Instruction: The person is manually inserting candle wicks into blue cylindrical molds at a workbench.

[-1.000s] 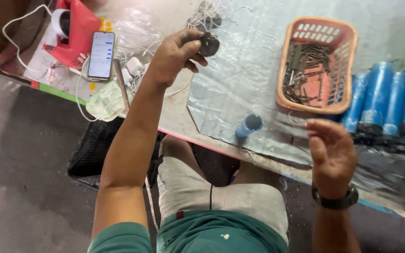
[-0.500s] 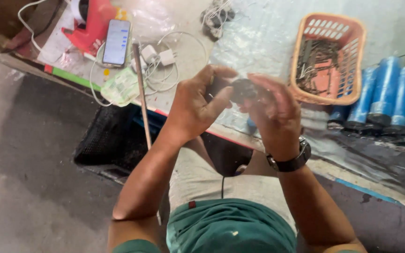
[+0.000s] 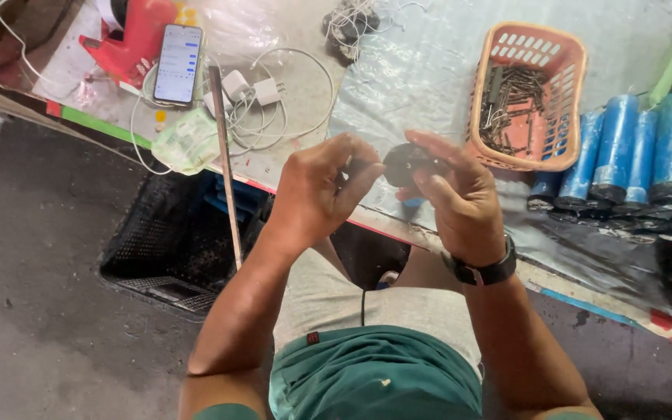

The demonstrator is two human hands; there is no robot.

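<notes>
The small black round part sits pinched between left hand and right hand grip.

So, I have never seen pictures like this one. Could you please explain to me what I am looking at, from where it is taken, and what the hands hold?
The camera sits on a person's head and looks down, so you see their own two bare arms and lap. The left hand and the right hand, which wears a black wristwatch, together hold a small round black part over the table edge. On the plastic-covered table lie an orange plastic basket of dark metal pieces, a row of blue cylinders, a smartphone with a lit screen, white chargers with cables and a red tool. What the black part is, I cannot tell.
</notes>
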